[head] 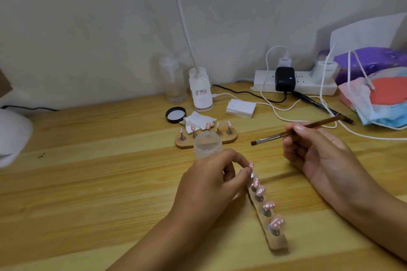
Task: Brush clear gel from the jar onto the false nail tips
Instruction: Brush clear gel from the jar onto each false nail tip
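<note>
Left hand [211, 180], right hand [317, 156] — bare; forearms bare to frame edge — fingernails short, plain.

Home nail-craft corner: wooden desk [88, 182] against plain pale wall [88, 17]. Beyond right hand [319, 156], white power strip [308, 89] crowded with chargers and black adapter [285, 79], loose white cables [374, 137] trailing across desk; purple plastic pack [374, 59] and crumpled face masks [374, 108] farther right. Beyond left hand [211, 178], white gooseneck lamp stem [182, 17], clear bottle [172, 81], stack of cotton pads [241, 108], wooden stand [229, 136] of dotted pink nail tips [208, 126]. Household clutter marks private room.
</note>
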`<state>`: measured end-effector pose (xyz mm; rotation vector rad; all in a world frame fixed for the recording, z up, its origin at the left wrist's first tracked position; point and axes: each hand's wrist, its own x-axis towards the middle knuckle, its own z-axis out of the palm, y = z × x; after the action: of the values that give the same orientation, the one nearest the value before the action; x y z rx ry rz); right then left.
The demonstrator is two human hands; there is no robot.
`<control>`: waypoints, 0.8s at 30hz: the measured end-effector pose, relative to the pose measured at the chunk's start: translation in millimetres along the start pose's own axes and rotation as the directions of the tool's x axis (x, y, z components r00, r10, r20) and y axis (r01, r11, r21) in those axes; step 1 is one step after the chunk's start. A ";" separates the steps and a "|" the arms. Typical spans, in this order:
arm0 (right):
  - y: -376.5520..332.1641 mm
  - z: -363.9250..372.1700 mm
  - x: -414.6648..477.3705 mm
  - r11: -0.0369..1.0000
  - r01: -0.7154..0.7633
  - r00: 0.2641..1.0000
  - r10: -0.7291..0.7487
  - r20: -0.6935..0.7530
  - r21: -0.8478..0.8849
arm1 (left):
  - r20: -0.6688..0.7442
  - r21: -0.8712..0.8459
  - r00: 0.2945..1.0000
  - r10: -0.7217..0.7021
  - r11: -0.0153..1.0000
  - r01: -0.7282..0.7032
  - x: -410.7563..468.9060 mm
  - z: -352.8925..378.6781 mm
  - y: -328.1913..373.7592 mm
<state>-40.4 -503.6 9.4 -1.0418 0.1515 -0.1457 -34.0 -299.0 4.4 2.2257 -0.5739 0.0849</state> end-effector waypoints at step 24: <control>2.4 -2.9 1.8 0.996 -0.005 1.000 0.006 0.012 -0.092 | 0.170 -0.042 0.982 -0.083 0.995 0.091 -4.0 -2.4 2.5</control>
<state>-39.0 -505.2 5.8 -1.1338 0.1514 -0.1281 -38.4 -297.2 6.9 2.2192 -0.5619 -0.1624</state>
